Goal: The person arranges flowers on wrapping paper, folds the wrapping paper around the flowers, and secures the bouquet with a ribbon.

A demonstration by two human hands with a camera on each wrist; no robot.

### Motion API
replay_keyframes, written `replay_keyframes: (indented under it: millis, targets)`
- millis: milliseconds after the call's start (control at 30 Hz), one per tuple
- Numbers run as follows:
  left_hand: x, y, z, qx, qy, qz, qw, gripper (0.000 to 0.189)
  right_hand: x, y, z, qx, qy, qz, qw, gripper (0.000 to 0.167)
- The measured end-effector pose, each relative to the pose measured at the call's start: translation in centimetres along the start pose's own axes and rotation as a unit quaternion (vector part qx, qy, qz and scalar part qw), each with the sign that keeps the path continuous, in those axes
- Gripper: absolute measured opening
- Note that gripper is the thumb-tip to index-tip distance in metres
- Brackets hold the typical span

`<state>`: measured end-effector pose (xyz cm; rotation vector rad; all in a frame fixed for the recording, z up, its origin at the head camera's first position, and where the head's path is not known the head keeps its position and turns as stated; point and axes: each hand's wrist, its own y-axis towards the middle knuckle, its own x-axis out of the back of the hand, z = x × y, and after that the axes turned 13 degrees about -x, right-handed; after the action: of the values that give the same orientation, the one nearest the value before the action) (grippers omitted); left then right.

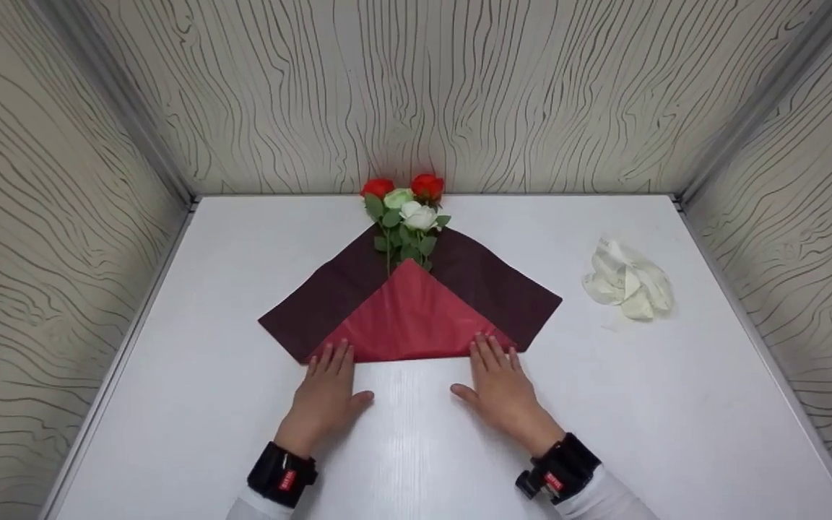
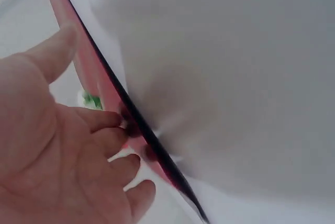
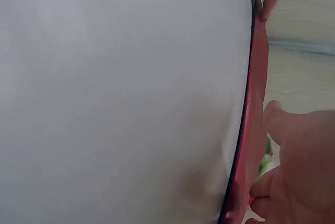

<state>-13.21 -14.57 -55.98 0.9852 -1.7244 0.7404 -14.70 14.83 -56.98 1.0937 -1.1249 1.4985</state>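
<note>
A sheet of wrapping paper (image 1: 492,278), dark maroon on one face and red on the other, lies on the table. Its near part is folded up into a red triangle (image 1: 409,318) that covers the lower stems of a small bunch of red and white roses (image 1: 419,215). My left hand (image 1: 326,393) lies palm down with straight fingers, fingertips on the fold's left end. On the right end of the same fold rest the extended fingers of my right hand (image 1: 504,390). Both wrist views show fingertips along the folded edge (image 2: 137,113), thumbs held apart.
A crumpled piece of whitish translucent wrap (image 1: 629,282) lies on the right of the white table (image 1: 712,404). Wood-grain patterned panels (image 1: 416,94) stand at the back and both sides, and the flower heads reach the table's far edge.
</note>
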Motion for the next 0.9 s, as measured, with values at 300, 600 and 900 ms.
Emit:
replay_keyframes:
  millis: [300,600,900]
  targets:
    - [-1.0,4.4,-3.4,-0.107,0.014,0.048,0.993,0.055,-0.2,1.9,5.3,0.118,-0.001,0.055,0.9915,0.074]
    - [-1.6,4.1,-2.8,-0.094,0.005,0.055,0.994,0.068,-1.2,2.0,3.3,0.115,-0.005,0.04,0.9925,0.072]
    - [-0.8,2.3,-1.0,-0.016,0.006,0.078,0.9968,0.074,-0.8,1.0,-0.8,0.049,0.018,0.04,0.9978,0.074]
